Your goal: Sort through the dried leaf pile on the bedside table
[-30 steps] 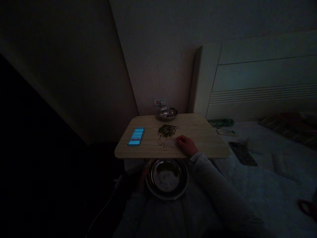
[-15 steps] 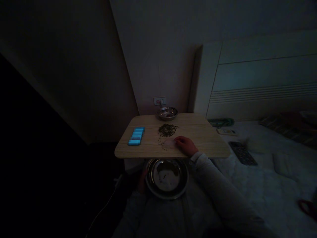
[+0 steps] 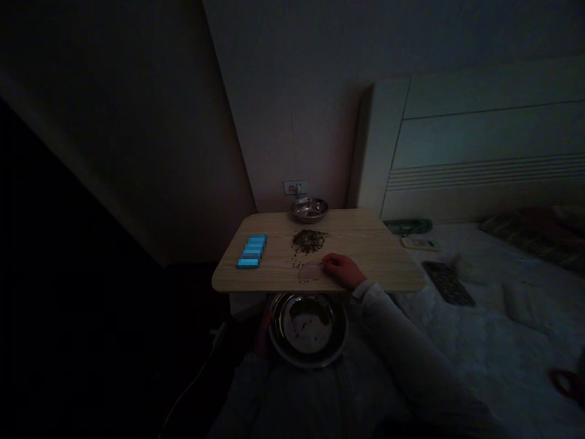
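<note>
My right hand point(image 3: 343, 271) is closed at the fingertips on a thin see-through plastic piece point(image 3: 311, 271) with a rounded outline. The piece rests on or just above the small wooden table point(image 3: 384, 262), near its front edge, with a few dark grains around it. Beyond it lies a loose pile of small dark seed-like grains point(image 3: 309, 241). Below the table edge, my left hand point(image 3: 264, 332) grips the left rim of a wide steel basin point(image 3: 308, 363), its fingers partly hidden in the dark. A few grains lie on the basin's bottom.
A smaller steel bowl point(image 3: 309, 210) stands at the table's back, before a wall socket point(image 3: 295, 187). At left on the table lies a phone with a lit, blurred-out screen point(image 3: 251, 251). On the bed at right are a remote control point(image 3: 419, 244) and a dark patterned flat thing point(image 3: 448, 283).
My right hand and the plastic piece have moved slightly toward the table's front edge. The basin and my left hand stay put. The picture is a little brighter.
</note>
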The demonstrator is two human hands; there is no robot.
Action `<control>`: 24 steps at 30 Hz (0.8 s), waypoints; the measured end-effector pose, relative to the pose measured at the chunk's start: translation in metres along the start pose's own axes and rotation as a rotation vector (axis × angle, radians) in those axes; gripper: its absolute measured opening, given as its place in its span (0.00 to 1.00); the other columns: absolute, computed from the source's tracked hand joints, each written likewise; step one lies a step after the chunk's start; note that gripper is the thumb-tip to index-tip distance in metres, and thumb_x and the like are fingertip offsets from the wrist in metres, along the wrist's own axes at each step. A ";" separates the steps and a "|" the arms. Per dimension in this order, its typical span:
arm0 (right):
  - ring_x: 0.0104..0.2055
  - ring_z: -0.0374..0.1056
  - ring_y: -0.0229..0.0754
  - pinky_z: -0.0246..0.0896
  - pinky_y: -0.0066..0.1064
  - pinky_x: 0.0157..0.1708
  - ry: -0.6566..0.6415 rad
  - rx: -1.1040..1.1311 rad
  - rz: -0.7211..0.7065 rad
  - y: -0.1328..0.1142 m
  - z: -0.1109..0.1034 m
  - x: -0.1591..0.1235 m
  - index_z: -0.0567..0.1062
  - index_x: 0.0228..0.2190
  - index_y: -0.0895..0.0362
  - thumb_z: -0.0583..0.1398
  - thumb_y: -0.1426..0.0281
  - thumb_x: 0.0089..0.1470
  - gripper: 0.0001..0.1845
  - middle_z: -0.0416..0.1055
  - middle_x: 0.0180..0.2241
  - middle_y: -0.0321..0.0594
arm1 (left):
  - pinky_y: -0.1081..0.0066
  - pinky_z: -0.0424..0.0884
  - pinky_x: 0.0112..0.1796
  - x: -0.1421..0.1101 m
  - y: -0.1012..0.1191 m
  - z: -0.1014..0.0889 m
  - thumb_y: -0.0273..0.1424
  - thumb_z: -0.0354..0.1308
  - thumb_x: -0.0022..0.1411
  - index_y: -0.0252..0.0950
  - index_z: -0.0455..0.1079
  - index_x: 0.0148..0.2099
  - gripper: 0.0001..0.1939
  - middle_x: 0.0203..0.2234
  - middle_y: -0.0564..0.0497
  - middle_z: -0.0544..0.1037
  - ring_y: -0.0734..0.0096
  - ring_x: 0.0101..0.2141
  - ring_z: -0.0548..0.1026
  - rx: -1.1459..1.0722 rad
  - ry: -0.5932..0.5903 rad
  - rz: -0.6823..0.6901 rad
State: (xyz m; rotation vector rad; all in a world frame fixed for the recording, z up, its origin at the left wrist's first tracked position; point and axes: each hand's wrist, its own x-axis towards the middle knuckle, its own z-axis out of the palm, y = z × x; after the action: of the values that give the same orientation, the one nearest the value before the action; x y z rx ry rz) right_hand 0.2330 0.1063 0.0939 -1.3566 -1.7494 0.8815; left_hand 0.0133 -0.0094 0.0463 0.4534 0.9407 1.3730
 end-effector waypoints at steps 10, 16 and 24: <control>0.28 0.65 0.36 0.58 0.28 0.32 -0.073 0.055 0.026 -0.006 -0.001 -0.003 0.76 0.28 0.59 0.57 0.70 0.42 0.10 0.73 0.24 0.36 | 0.55 0.50 0.60 0.004 -0.004 -0.005 0.43 0.68 0.37 0.38 0.79 0.31 0.19 0.38 0.47 0.82 0.46 0.58 0.63 0.004 -0.023 -0.016; 0.27 0.63 0.36 0.57 0.27 0.31 -0.125 0.087 0.015 -0.005 -0.001 -0.003 0.75 0.26 0.59 0.57 0.70 0.41 0.08 0.72 0.23 0.34 | 0.56 0.50 0.60 0.006 -0.005 -0.006 0.43 0.68 0.38 0.38 0.79 0.34 0.20 0.43 0.47 0.81 0.47 0.59 0.61 -0.037 -0.065 0.015; 0.28 0.61 0.36 0.55 0.28 0.33 -0.176 0.113 -0.014 -0.004 -0.002 -0.002 0.73 0.22 0.58 0.56 0.69 0.39 0.07 0.69 0.23 0.34 | 0.53 0.51 0.60 0.005 -0.005 -0.005 0.42 0.70 0.33 0.38 0.78 0.29 0.19 0.37 0.46 0.82 0.44 0.58 0.62 -0.065 -0.005 -0.009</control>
State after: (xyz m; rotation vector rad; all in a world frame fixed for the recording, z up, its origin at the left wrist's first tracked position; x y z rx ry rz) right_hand 0.2339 0.1034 0.0980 -1.2236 -1.8087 1.1039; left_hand 0.0124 -0.0067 0.0380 0.4028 0.8908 1.3891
